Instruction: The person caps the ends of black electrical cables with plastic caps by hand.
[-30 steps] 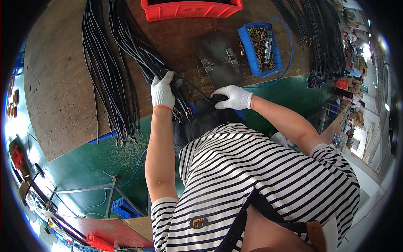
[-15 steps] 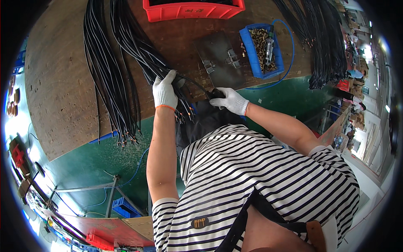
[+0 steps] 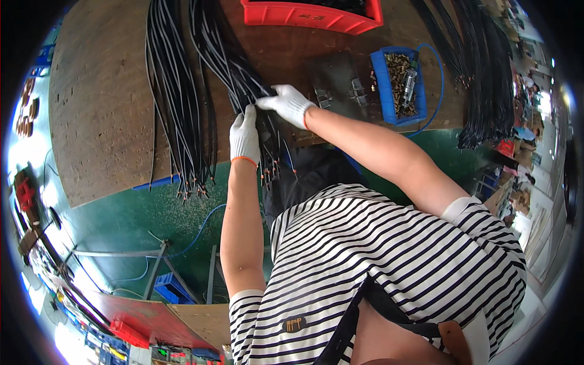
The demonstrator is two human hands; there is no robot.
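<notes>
A bundle of black cables [image 3: 230, 73] with bare copper ends [image 3: 267, 173] runs down the table and hangs over its near edge. At the bundle's lower left, my left hand [image 3: 245, 137], in a white glove, is closed on the cables. My right hand [image 3: 287, 105], also gloved in white, reaches in from the right just above it. Its thumb lies stretched across the cables, apart from the other fingers, whose tips are partly hidden. No cable shows held in it. A second bundle of black cables [image 3: 176, 97] lies to the left.
At the far side stands a red bin [image 3: 313, 16]. Right of me, a blue bin [image 3: 382, 85] holds small brass fittings and a tool [image 3: 409, 85] with a blue hose. A dark plate with metal clamps [image 3: 340, 79] lies beside it. More black cables [image 3: 483, 73] hang at the far right.
My right hand has let go of the single cable it held out at the right and moved left onto the bundle. My left hand stays on the bundle. The view has shifted slightly.
</notes>
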